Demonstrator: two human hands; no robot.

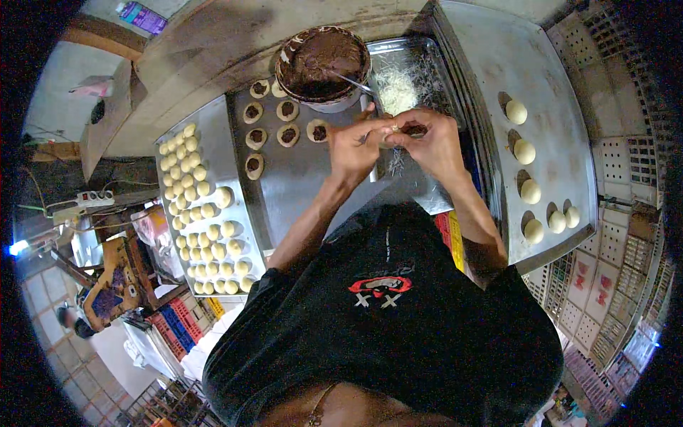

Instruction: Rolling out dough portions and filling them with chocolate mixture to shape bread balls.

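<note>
My two hands meet over the front edge of the metal tray of pale shreds [430, 60], which look like grated cheese [395, 91]. My right hand [437, 146] is closed with its fingers curled round a small dough piece [413, 130] with a dark middle, mostly hidden by the fingers. The fingertips of my left hand [356, 149] pinch at the same piece from the left. Just beyond stands a tub of dark brown filling [320, 60], a metal-handled tool [352, 82] leaning in it. Flat dough rounds topped with dark filling [287, 135] lie on the dark baking tray [284, 192] left of my hands.
A tray at the left [245, 263] carries many pale dough balls [199, 173] in rows. On the right tray [555, 128] sit several larger balls [525, 151]. A wall rises behind the tub; crates [174, 327] and a power strip [94, 198] are at the left.
</note>
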